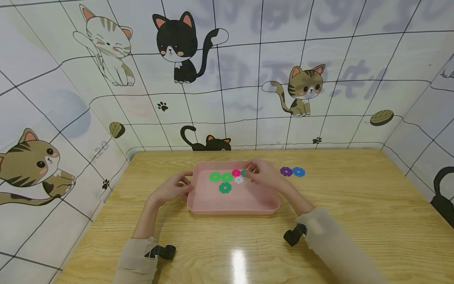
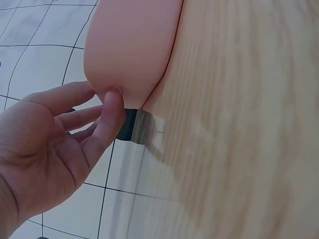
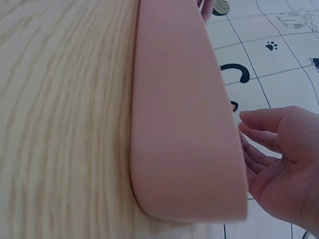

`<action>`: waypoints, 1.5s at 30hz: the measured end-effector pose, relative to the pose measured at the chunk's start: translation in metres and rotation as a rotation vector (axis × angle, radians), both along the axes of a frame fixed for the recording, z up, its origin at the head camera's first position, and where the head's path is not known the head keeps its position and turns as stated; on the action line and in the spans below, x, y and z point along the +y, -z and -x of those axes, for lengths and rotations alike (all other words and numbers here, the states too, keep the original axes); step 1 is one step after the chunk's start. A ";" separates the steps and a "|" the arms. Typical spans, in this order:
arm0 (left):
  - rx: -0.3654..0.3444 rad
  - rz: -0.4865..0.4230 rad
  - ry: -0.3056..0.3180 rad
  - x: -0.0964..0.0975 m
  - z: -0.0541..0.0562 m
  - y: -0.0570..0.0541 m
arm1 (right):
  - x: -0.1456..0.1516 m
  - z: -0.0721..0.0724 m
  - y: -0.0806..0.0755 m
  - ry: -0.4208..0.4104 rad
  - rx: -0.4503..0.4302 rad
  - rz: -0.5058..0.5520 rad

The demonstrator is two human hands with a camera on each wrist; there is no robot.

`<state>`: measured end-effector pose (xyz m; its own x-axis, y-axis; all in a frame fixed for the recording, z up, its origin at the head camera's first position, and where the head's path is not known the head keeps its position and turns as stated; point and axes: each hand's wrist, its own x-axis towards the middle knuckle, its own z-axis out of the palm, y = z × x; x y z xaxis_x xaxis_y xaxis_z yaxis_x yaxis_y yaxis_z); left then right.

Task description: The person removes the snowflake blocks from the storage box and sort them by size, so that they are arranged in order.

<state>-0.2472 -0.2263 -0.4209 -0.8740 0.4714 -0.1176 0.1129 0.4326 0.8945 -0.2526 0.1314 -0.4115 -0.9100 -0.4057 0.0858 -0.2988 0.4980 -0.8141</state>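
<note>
A shallow pink tray [image 1: 232,203] lies on the table. My left hand [image 1: 172,187] grips its left end; in the left wrist view the thumb presses on the outer wall. Over the tray's right part, my right hand [image 1: 264,173] pinches a dark green snowflake disc [image 1: 243,172], partly covered by the fingertips. Beside it in the tray are a pink disc [image 1: 236,172] and a white disc [image 1: 239,180]. Two light green discs [image 1: 214,177] and another dark green disc [image 1: 225,187] lie farther left. The tray's wall hides the discs in the right wrist view.
Right of the tray, a purple disc [image 1: 286,171] and a blue disc [image 1: 299,172] lie side by side on the wooden table [image 1: 340,221]. A wall covering [image 1: 244,98] with printed cats rises behind the table's far edge and along both sides.
</note>
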 end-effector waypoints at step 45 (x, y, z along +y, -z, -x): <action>-0.037 -0.043 0.004 -0.001 0.001 0.001 | -0.036 0.004 0.013 -0.069 -0.062 0.109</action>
<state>-0.2478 -0.2273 -0.4217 -0.8677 0.4800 -0.1295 0.0808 0.3932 0.9159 -0.2568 0.0953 -0.4243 -0.8853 -0.4585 0.0774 -0.2767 0.3856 -0.8802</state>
